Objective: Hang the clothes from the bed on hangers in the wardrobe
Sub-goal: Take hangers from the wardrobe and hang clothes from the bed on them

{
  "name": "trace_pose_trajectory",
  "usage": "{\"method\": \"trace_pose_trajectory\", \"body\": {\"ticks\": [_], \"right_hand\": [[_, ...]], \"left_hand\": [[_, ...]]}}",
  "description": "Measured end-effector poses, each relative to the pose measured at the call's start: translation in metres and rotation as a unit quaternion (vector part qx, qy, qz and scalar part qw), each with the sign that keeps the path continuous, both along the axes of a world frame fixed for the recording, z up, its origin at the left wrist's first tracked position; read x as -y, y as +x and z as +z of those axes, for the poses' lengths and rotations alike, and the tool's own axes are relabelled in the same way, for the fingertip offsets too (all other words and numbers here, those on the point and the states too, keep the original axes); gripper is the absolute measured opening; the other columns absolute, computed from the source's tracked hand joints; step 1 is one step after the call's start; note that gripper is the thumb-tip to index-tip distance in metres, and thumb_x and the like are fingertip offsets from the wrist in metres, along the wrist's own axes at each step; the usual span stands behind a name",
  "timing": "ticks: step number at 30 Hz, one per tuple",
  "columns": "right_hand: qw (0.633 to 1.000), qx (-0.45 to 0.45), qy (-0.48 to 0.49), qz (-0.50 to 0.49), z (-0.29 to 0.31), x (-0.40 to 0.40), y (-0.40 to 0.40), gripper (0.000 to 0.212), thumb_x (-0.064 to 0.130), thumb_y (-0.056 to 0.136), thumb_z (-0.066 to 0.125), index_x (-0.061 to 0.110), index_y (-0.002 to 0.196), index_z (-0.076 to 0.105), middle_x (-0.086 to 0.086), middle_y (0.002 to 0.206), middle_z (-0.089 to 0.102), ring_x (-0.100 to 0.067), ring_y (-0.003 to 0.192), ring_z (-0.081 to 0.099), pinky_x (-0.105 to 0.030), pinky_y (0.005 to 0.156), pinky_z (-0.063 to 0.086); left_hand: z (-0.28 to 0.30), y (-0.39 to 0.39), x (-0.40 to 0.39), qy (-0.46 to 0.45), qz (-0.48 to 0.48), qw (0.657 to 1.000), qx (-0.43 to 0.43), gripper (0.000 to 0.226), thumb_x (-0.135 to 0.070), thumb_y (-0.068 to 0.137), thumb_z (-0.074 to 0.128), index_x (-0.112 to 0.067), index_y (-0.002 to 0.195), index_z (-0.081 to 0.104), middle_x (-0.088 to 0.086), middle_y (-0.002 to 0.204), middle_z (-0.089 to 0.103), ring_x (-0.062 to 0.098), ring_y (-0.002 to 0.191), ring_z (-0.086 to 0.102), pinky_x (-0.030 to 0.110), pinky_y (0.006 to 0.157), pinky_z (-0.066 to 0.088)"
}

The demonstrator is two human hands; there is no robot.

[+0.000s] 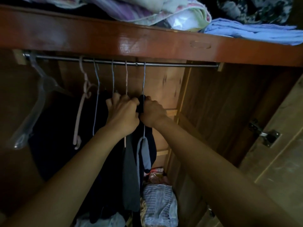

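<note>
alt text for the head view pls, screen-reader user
Both hands, left hand and right hand, grip a dark garment on a blue wire hanger hooked over the wardrobe's metal rail. Other hangers sit to its left; folded fabrics lie on the shelf above.

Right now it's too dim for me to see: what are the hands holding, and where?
Both the left hand and the right hand grip the dark garment at its top, just below the hook of the thin blue wire hanger.

The rail [180, 65] is bare to the right of the blue hanger [144, 82], so a hand fits there. On the left, hangers crowd close together, and dark clothes [129, 177] fill the room below.
</note>
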State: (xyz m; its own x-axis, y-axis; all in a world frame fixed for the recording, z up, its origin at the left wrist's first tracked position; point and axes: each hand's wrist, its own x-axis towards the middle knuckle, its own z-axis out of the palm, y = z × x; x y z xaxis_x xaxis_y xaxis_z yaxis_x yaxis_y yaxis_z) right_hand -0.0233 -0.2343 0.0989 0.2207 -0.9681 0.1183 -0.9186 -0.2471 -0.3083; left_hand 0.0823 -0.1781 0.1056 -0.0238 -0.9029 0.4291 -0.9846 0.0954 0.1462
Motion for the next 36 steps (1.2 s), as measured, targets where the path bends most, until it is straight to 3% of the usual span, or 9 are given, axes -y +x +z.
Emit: {"method": "trace_pose_trajectory", "body": {"ticks": [4,7,12,15,19,23,27,29,36], "right_hand": [[0.997,0.073,0.01,-0.027,-0.004,0.012,0.004,0.037,0.011,0.096,0.057,-0.004,0.127,0.044,-0.017,0.122,0.058,-0.028,0.107,0.061,-0.028,0.075,0.044],[0.98,0.189,0.044,-0.047,-0.009,0.019,0.001,0.006,0.005,0.095,0.052,0.002,0.092,0.056,-0.01,0.092,0.057,-0.021,0.082,0.058,-0.023,0.054,0.04],[0.936,0.333,0.011,-0.111,-0.013,0.026,-0.004,0.017,0.005,0.095,0.046,0.0,0.083,0.057,-0.012,0.079,0.058,-0.025,0.078,0.058,-0.024,0.053,0.036],[0.927,0.359,0.009,-0.108,-0.005,0.026,-0.01,0.017,0.008,0.093,0.051,-0.001,0.081,0.059,-0.009,0.074,0.055,-0.024,0.072,0.055,-0.025,0.051,0.037],[0.926,0.358,-0.012,-0.119,0.007,0.03,-0.025,0.024,0.009,0.091,0.054,-0.005,0.102,0.069,-0.019,0.097,0.068,-0.03,0.082,0.064,-0.033,0.062,0.046],[0.937,0.328,-0.034,-0.119,0.022,0.028,-0.046,0.03,0.004,0.09,0.047,-0.005,0.105,0.071,-0.022,0.112,0.067,-0.036,0.102,0.063,-0.039,0.085,0.054],[0.937,0.335,-0.023,-0.096,0.026,0.019,-0.072,0.03,-0.001,0.09,0.045,-0.015,0.105,0.067,-0.03,0.1,0.066,-0.04,0.087,0.059,-0.035,0.067,0.042],[0.934,0.345,-0.024,-0.092,0.022,0.013,-0.085,0.028,0.001,0.09,0.049,-0.015,0.102,0.068,-0.031,0.096,0.065,-0.044,0.085,0.057,-0.038,0.068,0.042],[0.918,0.38,-0.055,-0.103,0.013,-0.005,-0.12,0.02,0.019,0.094,0.066,0.006,0.083,0.076,-0.008,0.092,0.073,-0.017,0.093,0.066,-0.027,0.082,0.049]], "left_hand": [[0.002,0.002,0.003,-0.003,-0.006,1.0,-0.013,0.03,-0.025,0.094,0.056,-0.022,0.123,0.057,0.007,0.123,0.055,0.031,0.122,0.032,0.042,0.095,0.026],[0.0,0.002,0.003,-0.003,-0.021,0.999,-0.044,0.032,-0.031,0.094,0.057,-0.024,0.125,0.057,0.005,0.124,0.056,0.029,0.123,0.032,0.039,0.094,0.023],[-0.006,-0.001,0.0,0.005,-0.038,0.995,-0.095,0.034,-0.035,0.094,0.057,-0.027,0.127,0.056,0.001,0.127,0.058,0.027,0.126,0.034,0.036,0.092,0.021],[-0.007,0.0,0.0,-0.003,-0.038,0.994,-0.099,0.031,-0.031,0.095,0.057,-0.025,0.125,0.057,0.002,0.124,0.06,0.027,0.126,0.037,0.035,0.091,0.022],[-0.006,-0.002,-0.001,-0.005,-0.04,0.993,-0.11,0.032,-0.027,0.095,0.057,-0.023,0.127,0.057,0.006,0.125,0.059,0.028,0.128,0.039,0.036,0.097,0.024],[-0.006,-0.005,-0.002,0.0,-0.049,0.994,-0.102,0.036,-0.027,0.095,0.057,-0.021,0.13,0.055,0.007,0.127,0.059,0.028,0.127,0.041,0.037,0.1,0.026],[-0.005,-0.012,-0.003,-0.001,-0.066,0.992,-0.108,0.043,-0.025,0.094,0.06,-0.016,0.136,0.051,0.01,0.129,0.058,0.028,0.126,0.046,0.037,0.103,0.03],[-0.004,-0.017,-0.004,0.007,-0.077,0.99,-0.114,0.047,-0.023,0.094,0.06,-0.013,0.139,0.048,0.013,0.131,0.056,0.03,0.125,0.048,0.037,0.104,0.036],[-0.003,-0.036,-0.007,0.039,-0.107,0.981,-0.156,0.053,-0.021,0.096,0.057,-0.01,0.145,0.038,0.014,0.135,0.057,0.033,0.123,0.054,0.041,0.099,0.048]]}}
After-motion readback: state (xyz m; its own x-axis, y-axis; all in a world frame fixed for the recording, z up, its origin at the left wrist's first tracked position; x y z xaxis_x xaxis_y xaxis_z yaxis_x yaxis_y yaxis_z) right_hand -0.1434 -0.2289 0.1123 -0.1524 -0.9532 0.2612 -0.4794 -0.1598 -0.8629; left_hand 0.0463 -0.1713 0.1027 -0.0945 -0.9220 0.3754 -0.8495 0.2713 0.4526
